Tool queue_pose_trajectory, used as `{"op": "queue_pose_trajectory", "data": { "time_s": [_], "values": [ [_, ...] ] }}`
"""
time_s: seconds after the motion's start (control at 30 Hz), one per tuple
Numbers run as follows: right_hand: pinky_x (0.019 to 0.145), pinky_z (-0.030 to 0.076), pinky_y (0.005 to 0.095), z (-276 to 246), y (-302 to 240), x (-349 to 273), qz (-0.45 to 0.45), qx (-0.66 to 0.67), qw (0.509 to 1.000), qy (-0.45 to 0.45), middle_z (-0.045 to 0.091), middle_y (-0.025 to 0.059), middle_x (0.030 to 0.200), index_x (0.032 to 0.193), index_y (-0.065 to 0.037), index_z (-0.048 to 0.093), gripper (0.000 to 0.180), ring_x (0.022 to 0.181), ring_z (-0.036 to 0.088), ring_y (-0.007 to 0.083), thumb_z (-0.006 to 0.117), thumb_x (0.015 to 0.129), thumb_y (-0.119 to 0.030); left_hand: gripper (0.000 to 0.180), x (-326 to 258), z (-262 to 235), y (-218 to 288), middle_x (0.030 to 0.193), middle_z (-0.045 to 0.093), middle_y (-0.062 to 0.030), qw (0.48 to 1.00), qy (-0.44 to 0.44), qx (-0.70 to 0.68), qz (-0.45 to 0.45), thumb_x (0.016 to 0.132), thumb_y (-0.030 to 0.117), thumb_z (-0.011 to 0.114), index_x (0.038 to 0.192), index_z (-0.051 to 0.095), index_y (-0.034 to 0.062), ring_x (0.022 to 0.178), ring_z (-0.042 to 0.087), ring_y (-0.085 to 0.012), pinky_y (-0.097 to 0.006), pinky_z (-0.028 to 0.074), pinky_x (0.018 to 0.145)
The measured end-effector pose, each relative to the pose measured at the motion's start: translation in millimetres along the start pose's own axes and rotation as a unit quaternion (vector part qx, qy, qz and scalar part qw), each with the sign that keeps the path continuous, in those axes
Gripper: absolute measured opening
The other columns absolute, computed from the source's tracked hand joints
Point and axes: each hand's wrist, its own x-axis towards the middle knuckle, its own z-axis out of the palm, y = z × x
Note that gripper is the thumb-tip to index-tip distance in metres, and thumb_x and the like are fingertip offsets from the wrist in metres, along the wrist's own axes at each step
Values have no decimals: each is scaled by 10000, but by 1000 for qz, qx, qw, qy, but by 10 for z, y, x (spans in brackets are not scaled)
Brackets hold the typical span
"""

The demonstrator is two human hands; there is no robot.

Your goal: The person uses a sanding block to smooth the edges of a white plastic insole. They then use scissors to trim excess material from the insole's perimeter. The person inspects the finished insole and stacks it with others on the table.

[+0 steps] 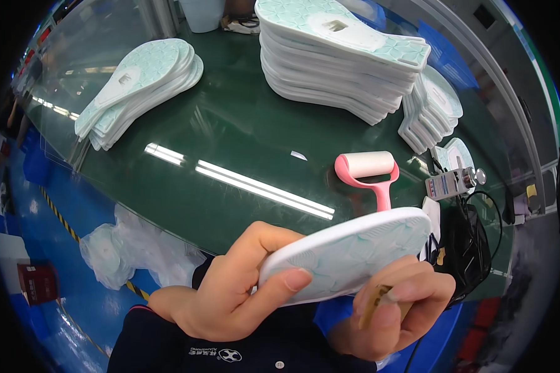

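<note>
Both hands hold one white foam shoe sole with a pale green patterned face (348, 252) close to the chest: the left hand (230, 292) pinches its heel end in a closed grip, while the right hand (398, 304) supports the toe end, fingers pressed around a small tan tool (374, 303). Beyond, a pink-handled lint roller (367, 171) lies on the dark green glass-topped surface (230, 137). Farther off sit a small fanned pile of soles (143, 87) and taller stacks of soles (342, 56), so many pieces appear handled, one in hand.

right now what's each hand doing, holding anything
Left hand: closed on the white shoe sole, thumb along its edge.
Right hand: under the same sole, fingers pinching a small tan object.
</note>
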Motion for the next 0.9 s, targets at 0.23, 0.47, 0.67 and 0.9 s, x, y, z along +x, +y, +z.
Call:
{"op": "queue_pose_trajectory", "data": {
  "time_s": [0.23,0.47,0.67,0.9],
  "values": [
    [497,294,193,63,-89,-9,47,6,995,-86,438,19,536,814,-48,389,267,484,372,81,613,669,-46,238,-60,30,8,925,596,-147,999,-1,7,35,866,97,492,1049,443,-49,823,595,-147,-262,477,713],
    [528,308,183,-11,-111,66,21,-60,981,-186,459,27,581,818,-48,390,257,517,388,85,598,671,-11,230,-61,52,9,862,619,-145,999,-1,5,41,854,84,510,1040,470,-46,766,618,-162,-259,483,676],
    [544,323,198,-79,-109,94,5,-44,976,-213,468,30,601,820,-42,390,255,522,391,84,597,676,-5,237,-62,71,14,854,622,-142,999,0,9,37,850,84,516,1046,476,-43,753,621,-160,-256,482,661],
    [543,313,202,46,2,-111,-22,-105,994,-15,463,22,584,794,-51,388,245,522,386,86,601,677,-19,225,-65,68,0,856,622,-141,999,-3,19,29,849,75,512,1038,482,-44,758,621,-168,-258,480,660]
  ]
}}
